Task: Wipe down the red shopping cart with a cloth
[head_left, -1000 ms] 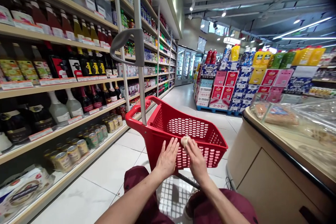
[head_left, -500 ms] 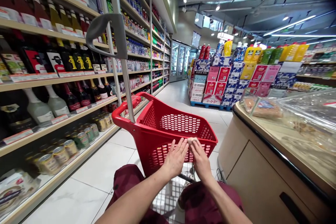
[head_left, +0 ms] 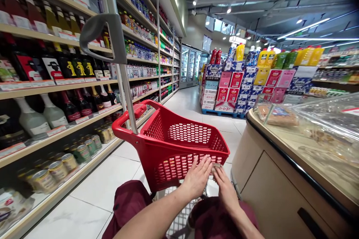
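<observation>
A red plastic shopping cart basket (head_left: 146, 153) with perforated sides stands in front of my knees. My left hand (head_left: 197, 177) lies flat against its near side wall, fingers stretched out. Just right of it, by the basket's lower right corner, is my right hand (head_left: 226, 188), its fingers bent over a small crumpled grey-beige cloth (head_left: 216, 166). Part of the cloth is hidden under the fingers. A metal pole (head_left: 129, 97) rises from the basket's left end and carries a grey loop handle (head_left: 116, 41).
Shelves (head_left: 58, 86) of bottles and cans line the left. A counter (head_left: 255, 168) with clear covers over packaged food stands close on the right. Further ahead are stacked drink boxes (head_left: 224, 93) on a blue pallet and glass-door fridges (head_left: 188, 63).
Both hands have shifted right and down along the basket's side, the right hand with the cloth further toward the corner. The view has shifted slightly, moving the basket a little left.
</observation>
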